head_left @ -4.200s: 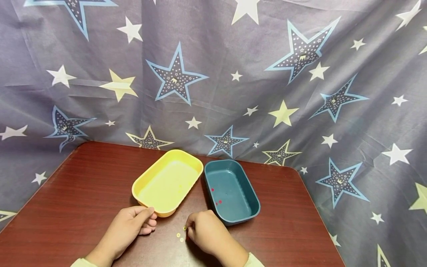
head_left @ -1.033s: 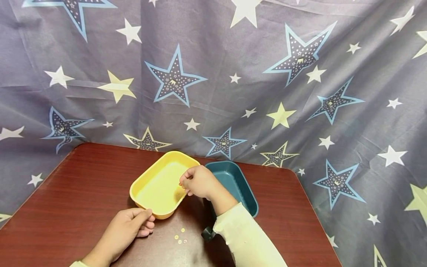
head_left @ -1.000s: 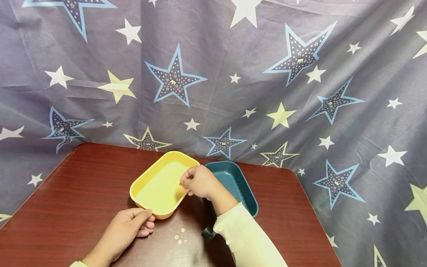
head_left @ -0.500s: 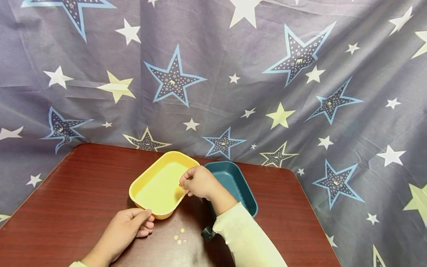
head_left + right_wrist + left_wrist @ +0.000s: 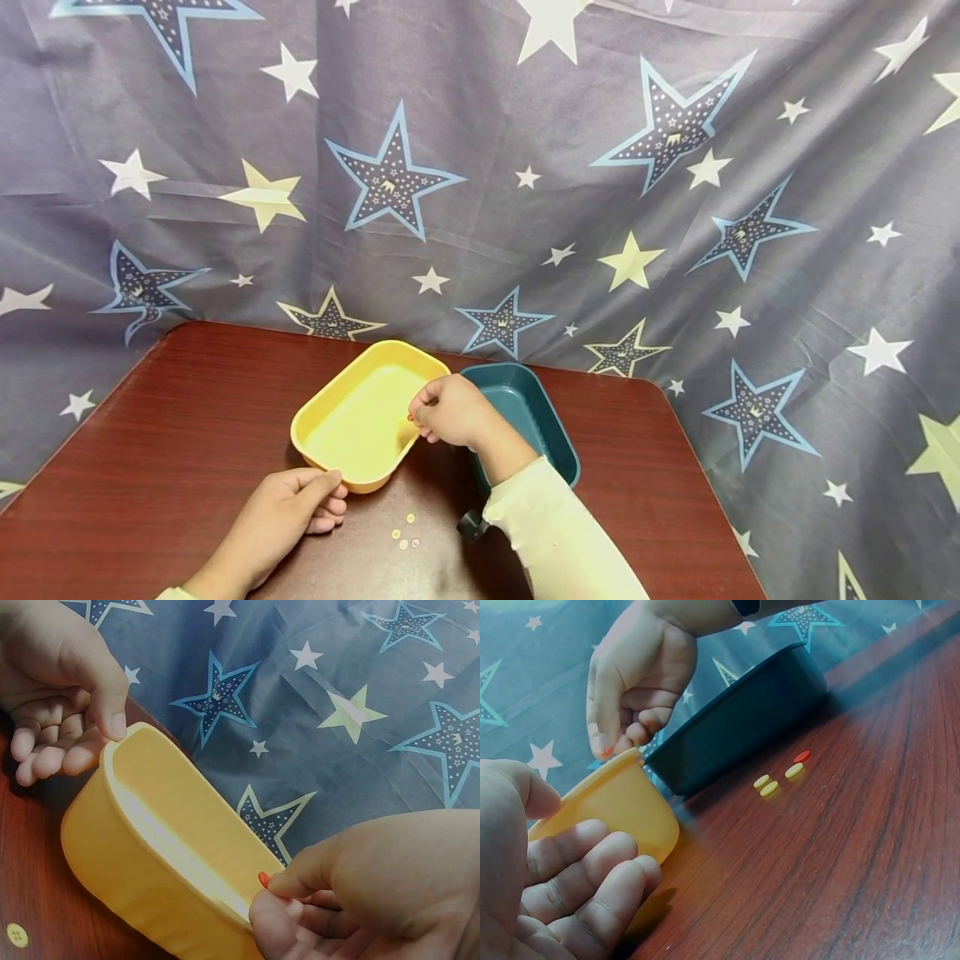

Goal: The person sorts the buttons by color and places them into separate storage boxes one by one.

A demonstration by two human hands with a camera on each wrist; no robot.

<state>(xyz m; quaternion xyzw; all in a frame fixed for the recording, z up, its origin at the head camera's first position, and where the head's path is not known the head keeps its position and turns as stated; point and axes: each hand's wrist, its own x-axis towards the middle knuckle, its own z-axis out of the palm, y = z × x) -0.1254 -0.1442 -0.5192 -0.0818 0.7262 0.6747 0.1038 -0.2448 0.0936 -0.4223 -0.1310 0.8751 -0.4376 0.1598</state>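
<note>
My left hand (image 5: 288, 508) holds the near corner of the yellow plastic bin (image 5: 315, 400), thumb on the rim and fingers loosely curled outside. My right hand (image 5: 453, 412) pinches a small red button (image 5: 264, 880) between thumb and forefinger, at the bin's right rim. Several small buttons lie on the table in front of the bins. Three are yellow, with one yellow button (image 5: 769, 789) nearest the left hand, and one red button (image 5: 802, 757) lies beside them. A teal bin (image 5: 555, 417) stands to the right, partly hidden by my right forearm.
The brown wood-grain table (image 5: 195, 433) ends at the back against a grey star-patterned cloth (image 5: 525, 208). A black wrist strap piece (image 5: 472, 525) hangs under my right cuff. The two bins stand close side by side.
From near the buttons on the table, my right hand has risen to the yellow bin's right rim with a red button, then barely moved. My left hand stays on the bin.
</note>
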